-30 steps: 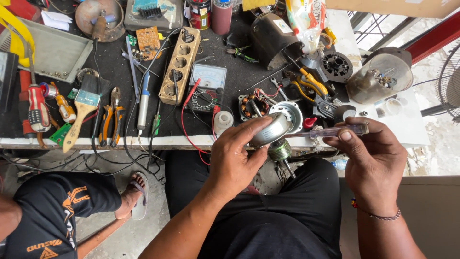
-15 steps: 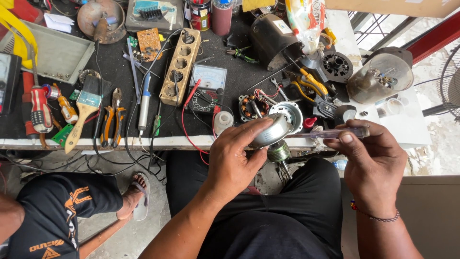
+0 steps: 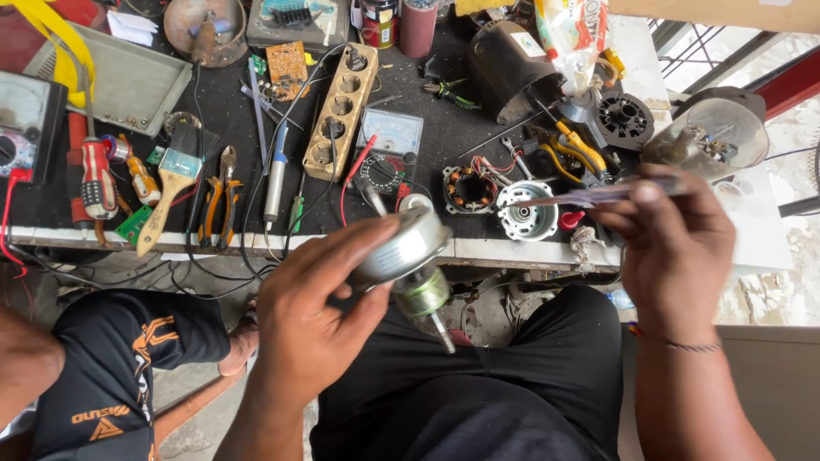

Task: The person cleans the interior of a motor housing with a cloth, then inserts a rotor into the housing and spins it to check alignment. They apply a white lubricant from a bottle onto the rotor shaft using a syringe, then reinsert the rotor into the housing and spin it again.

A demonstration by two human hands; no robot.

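2 hands work above the lap: the left hand [image 3: 312,320] fingers grip a round metal motor part [image 3: 408,256] below the table [image 3: 427,128] edge; the right hand [image 3: 675,252] pinches a thin screwdriver [image 3: 589,195].

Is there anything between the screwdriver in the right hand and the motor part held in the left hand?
Nothing visible. The left hand holds the round metal motor part over the lap; the right hand holds the screwdriver higher, above the bench edge. Only open space separates the two.
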